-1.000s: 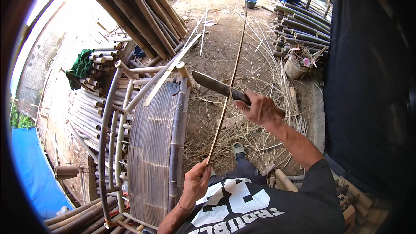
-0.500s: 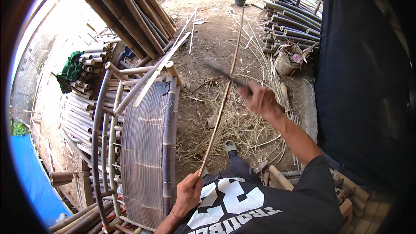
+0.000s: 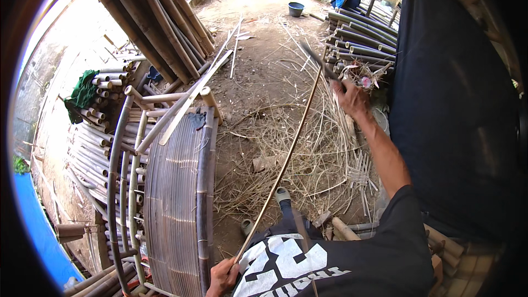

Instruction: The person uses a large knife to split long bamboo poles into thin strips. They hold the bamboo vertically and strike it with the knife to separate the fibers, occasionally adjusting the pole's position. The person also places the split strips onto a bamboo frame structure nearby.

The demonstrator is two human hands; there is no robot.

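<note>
My left hand (image 3: 223, 276), low in the view beside my shirt, is closed around the near end of a long, thin bamboo strip (image 3: 290, 159). The strip slants up and away to the right. At its far end, a dark-bladed machete (image 3: 329, 72) crosses it or lies very close; contact cannot be made out. My right hand (image 3: 352, 99) grips the machete's handle with the arm stretched forward. A blurred, narrow brown strip (image 3: 301, 230) passes over the front of my dark shirt, and what holds it, if anything, does not show.
Bamboo shavings (image 3: 308, 148) litter the ground ahead. A bamboo bench (image 3: 173, 187) stands at my left, with a pale slat (image 3: 192, 96) across it. Cut poles (image 3: 363, 38) are stacked at the far right, near a black sheet (image 3: 451, 115). A dark bucket (image 3: 296, 9) sits farther off.
My right hand has moved forward and right with the machete, from the strip's middle to near its far end. My left hand has shifted down and left. A blurred strip now shows before my shirt.
</note>
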